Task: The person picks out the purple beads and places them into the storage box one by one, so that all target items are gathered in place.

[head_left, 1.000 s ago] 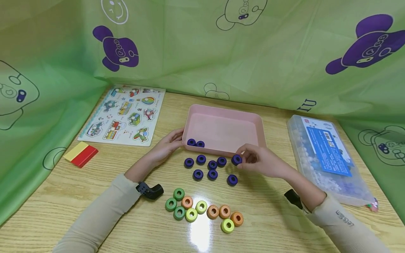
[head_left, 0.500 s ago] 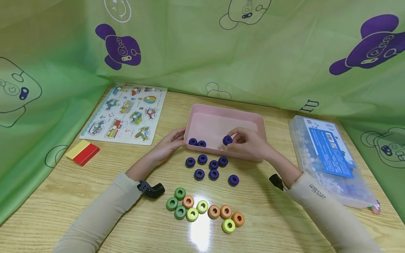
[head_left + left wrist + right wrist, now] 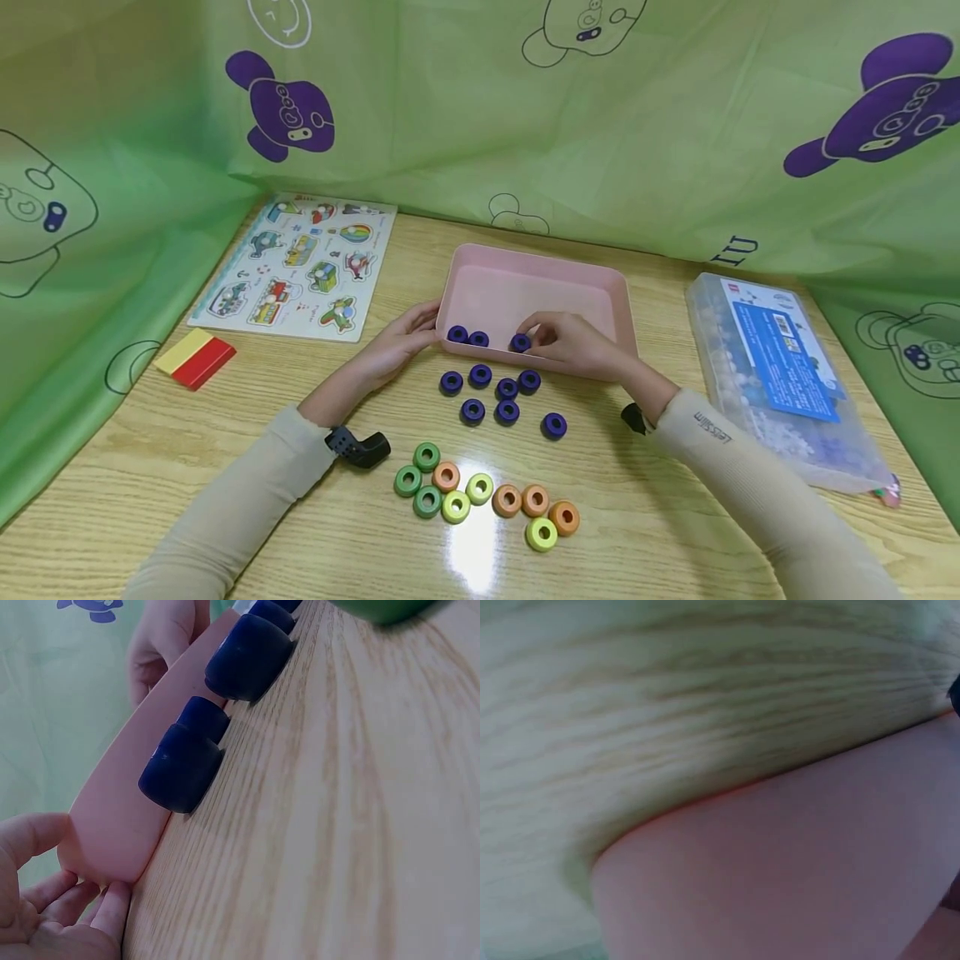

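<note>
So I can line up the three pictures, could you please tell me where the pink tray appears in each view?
Head: the pink tray, near the centre, slightly right.
Left wrist: the pink tray, slanting from lower left to top middle.
Right wrist: the pink tray, filling much of the lower right.
Shared landmark: the wooden table, visible in all three.

On my head feed I read "IU" on the curtain near 3 o'clock, and "Let'sSlim" on the right sleeve at 4. The label at 3 and the board at 9 carry print too small for me.
</note>
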`<state>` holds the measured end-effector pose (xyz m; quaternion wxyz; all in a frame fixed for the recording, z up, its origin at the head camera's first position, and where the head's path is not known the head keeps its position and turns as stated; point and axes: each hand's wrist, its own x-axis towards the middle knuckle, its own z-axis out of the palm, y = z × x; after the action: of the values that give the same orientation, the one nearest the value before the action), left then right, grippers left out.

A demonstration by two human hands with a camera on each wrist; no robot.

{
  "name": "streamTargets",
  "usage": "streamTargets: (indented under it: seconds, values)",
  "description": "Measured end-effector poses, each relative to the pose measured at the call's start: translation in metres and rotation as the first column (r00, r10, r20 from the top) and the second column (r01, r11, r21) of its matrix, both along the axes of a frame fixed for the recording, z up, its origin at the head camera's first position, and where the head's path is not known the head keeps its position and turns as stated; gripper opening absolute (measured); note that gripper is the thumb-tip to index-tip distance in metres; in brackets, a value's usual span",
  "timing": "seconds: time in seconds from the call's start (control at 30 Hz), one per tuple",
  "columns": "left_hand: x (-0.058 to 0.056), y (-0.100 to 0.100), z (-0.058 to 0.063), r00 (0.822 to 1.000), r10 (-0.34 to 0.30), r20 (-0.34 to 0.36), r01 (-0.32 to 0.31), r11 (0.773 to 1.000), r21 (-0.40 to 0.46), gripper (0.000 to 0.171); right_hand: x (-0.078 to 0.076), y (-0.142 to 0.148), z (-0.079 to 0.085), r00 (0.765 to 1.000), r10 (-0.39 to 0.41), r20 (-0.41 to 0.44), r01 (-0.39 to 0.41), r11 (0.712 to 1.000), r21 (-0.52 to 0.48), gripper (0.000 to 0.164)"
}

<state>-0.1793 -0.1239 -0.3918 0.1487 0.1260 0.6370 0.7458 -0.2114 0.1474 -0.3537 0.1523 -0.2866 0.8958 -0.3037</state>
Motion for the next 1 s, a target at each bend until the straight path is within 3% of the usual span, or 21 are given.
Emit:
streamTargets:
  seconds: [0.73,1.0]
  values:
    - [-0.001,0.0,-0.001,1.0,-0.006,-0.004,0.006,1.0,0.006,0.053,-0.007,-0.026,-0.006,0.993,-0.008,0.117,0.011,1.0,-0.027,0.022]
    - [-0.001,0.0,-0.001,1.0,0.003,-0.003,-0.003,1.0,0.004,0.054,-0.005,-0.025,-0.003,0.995,-0.023,0.1,0.026,0.999,-0.034,0.025]
